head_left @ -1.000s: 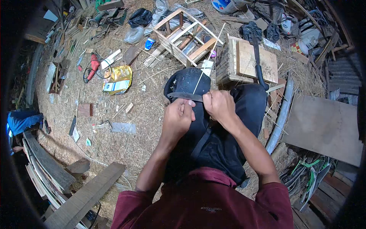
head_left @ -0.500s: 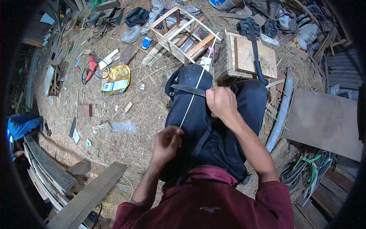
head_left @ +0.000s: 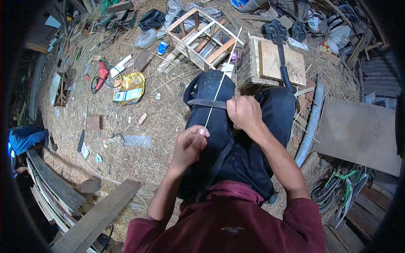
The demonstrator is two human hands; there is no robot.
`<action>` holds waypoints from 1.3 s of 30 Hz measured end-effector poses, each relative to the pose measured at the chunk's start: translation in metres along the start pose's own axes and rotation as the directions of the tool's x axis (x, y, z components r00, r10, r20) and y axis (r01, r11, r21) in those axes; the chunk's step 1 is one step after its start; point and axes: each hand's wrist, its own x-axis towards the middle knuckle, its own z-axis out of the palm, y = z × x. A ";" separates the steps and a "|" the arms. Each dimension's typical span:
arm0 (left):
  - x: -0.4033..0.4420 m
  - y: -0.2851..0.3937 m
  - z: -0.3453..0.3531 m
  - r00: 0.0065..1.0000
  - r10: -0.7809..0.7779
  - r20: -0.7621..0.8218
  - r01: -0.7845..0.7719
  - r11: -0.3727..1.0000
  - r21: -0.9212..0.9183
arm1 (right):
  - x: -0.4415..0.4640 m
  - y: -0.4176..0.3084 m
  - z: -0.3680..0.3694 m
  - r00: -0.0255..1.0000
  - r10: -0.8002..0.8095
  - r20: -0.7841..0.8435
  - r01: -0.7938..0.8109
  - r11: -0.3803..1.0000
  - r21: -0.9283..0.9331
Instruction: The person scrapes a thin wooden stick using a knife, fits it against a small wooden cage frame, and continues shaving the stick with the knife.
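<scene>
My left hand (head_left: 192,144) pinches the near end of a thin pale strip (head_left: 220,85), which looks like split bamboo or wood. The strip runs up and away over my left thigh, past the knee. Wrapped in my right hand (head_left: 243,111) is the handle of a knife (head_left: 206,103); most of the handle is hidden by the fingers. Its blade points left and lies across the strip, above the dark trousers. Whether the edge presses into the strip I cannot tell.
A slatted wooden frame (head_left: 188,49) stands ahead, beside a wooden block (head_left: 270,61) with a dark-handled tool (head_left: 283,67) on it. A red power tool (head_left: 100,76) and a yellow packet (head_left: 130,86) lie left. A plank (head_left: 99,215) juts in at lower left.
My left hand has moved up and slightly right along the thigh, closer to the knife. The strip's far end has shifted farther away. My right hand and the knife have barely moved.
</scene>
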 end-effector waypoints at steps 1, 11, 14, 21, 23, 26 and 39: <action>-0.005 -0.002 0.000 1.000 -0.015 0.000 0.015 0.999 -0.032 | -0.003 -0.002 -0.001 1.000 -0.004 -0.008 0.004 1.000 0.012; -0.036 -0.016 -0.009 0.979 -0.199 -0.052 0.190 0.970 -0.150 | -0.014 -0.009 0.005 0.998 -0.031 -0.061 0.035 0.997 0.065; -0.038 -0.009 -0.012 0.971 -0.233 -0.048 0.227 0.968 -0.103 | -0.015 -0.011 0.007 0.998 -0.030 -0.060 0.034 0.997 0.068; 0.006 0.018 -0.004 0.997 -0.071 -0.034 0.071 0.997 -0.003 | -0.002 -0.006 0.009 1.000 -0.029 0.003 0.029 0.999 0.022; 0.025 0.022 0.004 0.996 -0.060 -0.068 0.058 0.998 -0.025 | -0.001 -0.009 0.005 1.000 -0.005 0.029 0.004 0.999 0.050; 0.050 0.019 0.009 0.993 -0.005 -0.119 0.020 0.992 0.123 | 0.002 -0.018 -0.009 0.996 0.014 0.083 -0.019 0.998 0.060; -0.010 -0.006 -0.003 0.997 -0.067 0.045 0.072 0.988 -0.134 | -0.008 -0.006 0.000 0.999 -0.029 -0.043 0.029 0.999 0.013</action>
